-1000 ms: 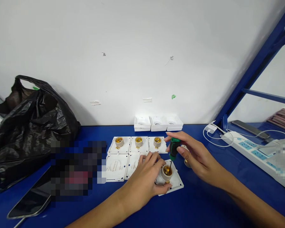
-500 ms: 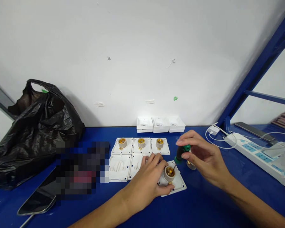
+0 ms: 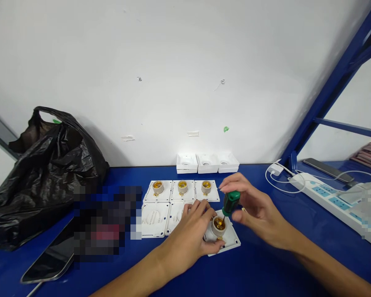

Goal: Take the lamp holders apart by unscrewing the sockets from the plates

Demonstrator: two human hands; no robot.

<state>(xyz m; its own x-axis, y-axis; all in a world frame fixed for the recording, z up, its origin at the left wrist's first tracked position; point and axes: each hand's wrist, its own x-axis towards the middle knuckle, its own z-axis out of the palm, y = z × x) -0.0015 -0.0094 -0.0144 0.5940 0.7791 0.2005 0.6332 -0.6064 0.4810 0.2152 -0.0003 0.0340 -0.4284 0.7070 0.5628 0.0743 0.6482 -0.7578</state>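
Screwdriver [image 3: 230, 201] went from tilted, withdrawn position back to near-upright, tip inside socket again. Left hand [image 3: 188, 237] closed around lamp socket [image 3: 219, 226] and its white plate [image 3: 231, 240], thumb on front edge, apparently to stop plate turning on blue bench [image 3: 244, 274]. Right hand [image 3: 256, 208] pinched green handle at fingertips, grip suited to fine twirling. Socket plate lay nearest, just right of two blank plates [image 3: 153, 214]. Behind: row of three socketed plates [image 3: 182, 189]. Farthest: three white boxes [image 3: 206, 162] against wall.

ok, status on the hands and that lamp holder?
Left hand steadies lamp holder. Right hand grips green screwdriver, tip inside it. White plates lie beside left hand.
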